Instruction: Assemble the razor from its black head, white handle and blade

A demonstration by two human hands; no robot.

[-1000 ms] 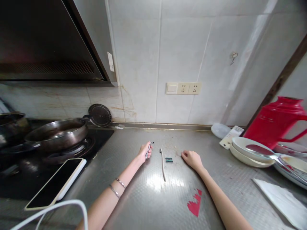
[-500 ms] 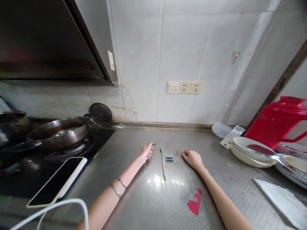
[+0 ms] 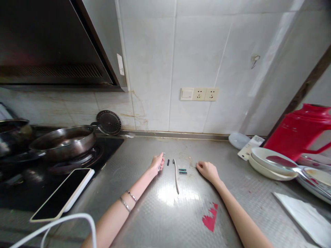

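My left hand is closed round a slim handle with a small silver tip jutting past the thumb; it looks like a razor handle. Just right of it, a small black piece like a razor head lies on the metal counter. Further right is a thin, pale toothbrush with a dark head, pointing away from me. Beside that lie two small dark-green strips, too small to name. My right hand rests on the counter with fingers curled under; whether anything is inside is hidden.
A phone with a white cable lies at left by the stove, where a steel pan stands. Stacked bowls, a red thermos jug and a white cloth or paper are at right. A red patch marks the counter.
The black head has come off the handle in my left hand and now lies on the counter beside it, leaving the silver tip bare. My right hand stays put.
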